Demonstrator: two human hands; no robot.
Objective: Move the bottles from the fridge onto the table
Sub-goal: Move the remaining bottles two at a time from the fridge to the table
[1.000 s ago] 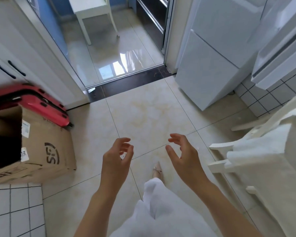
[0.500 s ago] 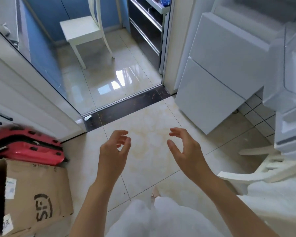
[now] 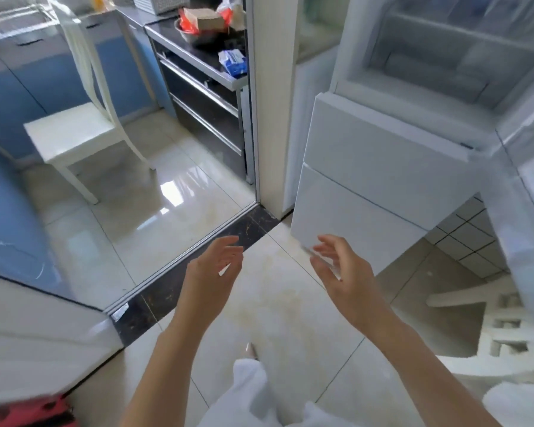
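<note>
1. Up front in the head view, the left hand [image 3: 211, 272] and right hand [image 3: 341, 272] are hovering apart over the tiled floor [image 3: 275, 303], palms facing each other, fingers loosely spread and holding nothing.
2. Beyond the right hand, the white fridge [image 3: 383, 167] is standing with its upper compartment open; its shelves are showing only as a blur, so bottles cannot be made out.
3. Further left, a white chair [image 3: 71, 131] is standing beside a dark counter [image 3: 204, 63] that is carrying packets.
</note>
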